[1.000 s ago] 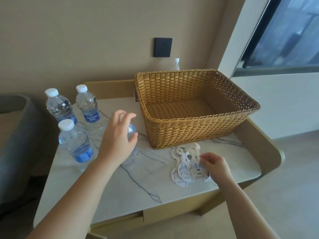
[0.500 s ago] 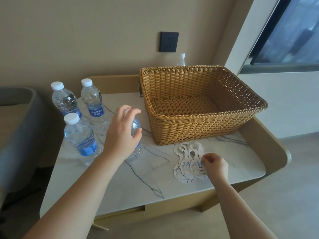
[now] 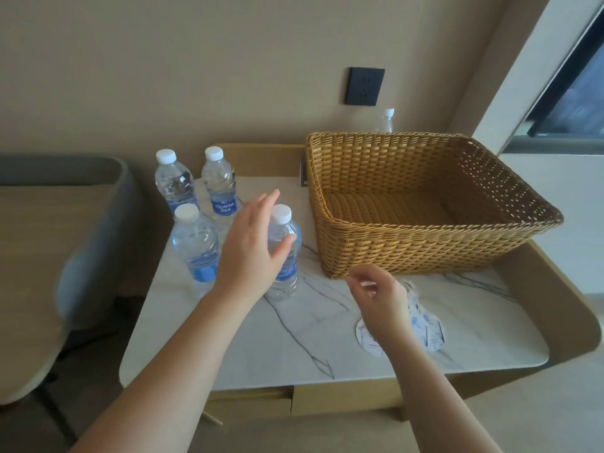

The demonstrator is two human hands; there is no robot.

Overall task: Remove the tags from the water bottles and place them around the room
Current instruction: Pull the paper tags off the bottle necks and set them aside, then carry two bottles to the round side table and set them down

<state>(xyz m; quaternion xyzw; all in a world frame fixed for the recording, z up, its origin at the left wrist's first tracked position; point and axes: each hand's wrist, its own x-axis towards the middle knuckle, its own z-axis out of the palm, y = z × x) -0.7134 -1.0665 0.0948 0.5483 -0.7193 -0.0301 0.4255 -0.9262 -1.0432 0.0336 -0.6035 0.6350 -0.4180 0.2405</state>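
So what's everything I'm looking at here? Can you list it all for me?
water bottles: four, clear with white caps and blue labels, standing on the table's left side
fifth bottle: one, clear, behind the basket by the wall
basket: one, tan wicker, nothing visible inside, on the table's right
tags: a small pile, white with blue print, flat in front of the basket
table: one, white marble top, tan rim
socket: one, black, on the wall
left hand: open, at the nearest bottle
right hand: open, above the tags

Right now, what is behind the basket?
A bottle stands behind the basket; only its cap and neck show. Its body and any tag are hidden by the rim.
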